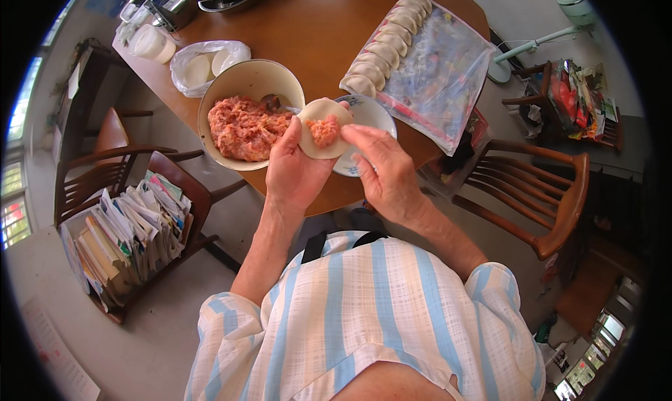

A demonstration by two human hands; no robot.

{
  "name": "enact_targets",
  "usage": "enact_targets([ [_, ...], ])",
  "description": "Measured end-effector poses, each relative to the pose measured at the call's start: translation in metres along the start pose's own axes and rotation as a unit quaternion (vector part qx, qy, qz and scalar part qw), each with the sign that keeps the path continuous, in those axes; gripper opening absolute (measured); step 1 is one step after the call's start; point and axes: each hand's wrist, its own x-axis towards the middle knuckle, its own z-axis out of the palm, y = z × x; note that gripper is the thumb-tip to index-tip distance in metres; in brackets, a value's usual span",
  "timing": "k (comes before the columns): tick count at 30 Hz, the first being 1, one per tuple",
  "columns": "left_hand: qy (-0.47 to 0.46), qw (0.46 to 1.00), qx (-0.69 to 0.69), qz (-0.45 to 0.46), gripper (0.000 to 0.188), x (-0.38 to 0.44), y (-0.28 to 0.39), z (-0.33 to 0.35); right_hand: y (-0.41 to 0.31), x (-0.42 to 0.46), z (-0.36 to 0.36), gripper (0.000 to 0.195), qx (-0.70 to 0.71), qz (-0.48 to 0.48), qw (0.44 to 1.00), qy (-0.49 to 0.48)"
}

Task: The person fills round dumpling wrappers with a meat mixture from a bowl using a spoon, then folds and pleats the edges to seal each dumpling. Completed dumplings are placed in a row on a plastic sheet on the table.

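Note:
On my left hand (296, 177) lies a round dumpling wrapper (314, 150), held along its edge by the thumb. A lump of minced-meat filling (324, 130) sits on the wrapper's middle. My right hand (386, 172) is at the wrapper's right edge, its fingertips by the filling and its thumb apart from the index finger. Behind the left hand stands an enamel bowl (257, 75) of minced-meat filling (244, 130), with a spoon (271, 102) partly sunk in it. A blue-and-white plate (382, 118) is partly hidden behind my hands.
Several folded dumplings (388, 51) line the left side of a plastic-covered sheet (438, 65) on the wooden table (325, 33). Left of the bowl, a plastic bag (184, 59) holds round wrappers (199, 71). A wooden chair (525, 191) stands right; another chair (197, 185) bears papers (139, 227).

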Motion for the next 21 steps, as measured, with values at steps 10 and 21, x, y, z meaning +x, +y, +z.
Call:
enact_targets([
  [10, -0.009, 0.999, -0.021, -0.031, 0.045, 0.003, -0.001, -0.003, 0.010, 0.009, -0.004, 0.039, 0.010, 0.000, 1.000, 0.030],
  [21, -0.031, 0.987, 0.112, -0.112, 0.040, -0.004, 0.005, -0.011, 0.014, 0.045, -0.007, 0.034, 0.116, 0.012, 0.980, -0.159],
])
